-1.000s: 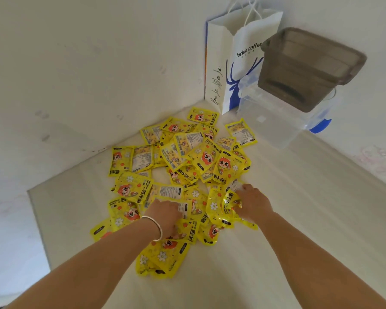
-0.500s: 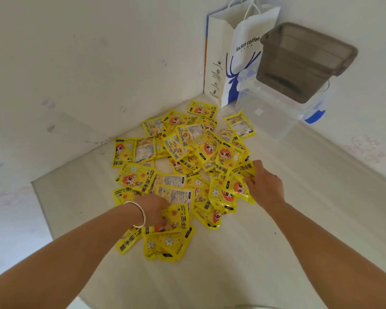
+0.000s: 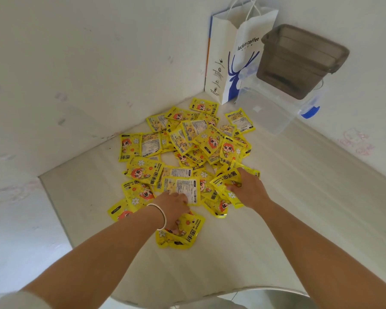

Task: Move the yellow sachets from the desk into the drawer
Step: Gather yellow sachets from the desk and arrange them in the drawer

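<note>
**Gathering step: both hands in the sachet pile, drawer not in view**

Pile of flat yellow foil sachets [image 3: 187, 161] with cartoon print lies spread on the pale wood-grain desk [image 3: 299, 197], in the corner, just in front of the white paper carrier bag [image 3: 239, 61] with blue deer print. Beside the bag: clear plastic box [image 3: 270, 108] with a grey tinted plastic tub [image 3: 299, 61] on top.

Left hand [image 3: 174, 208], silver bangle [image 3: 162, 217] on the wrist, sits at the pile's near edge, fingers curled down onto sachets. Right hand [image 3: 247, 188] is on the pile's near right side, fingers pinching a sachet.

Judgement: collecting phase, nothing transferred yet as far as visible. Next move calls for bunching a handful without slippage, then carrying it to the drawer, whose position cannot be told.
</note>
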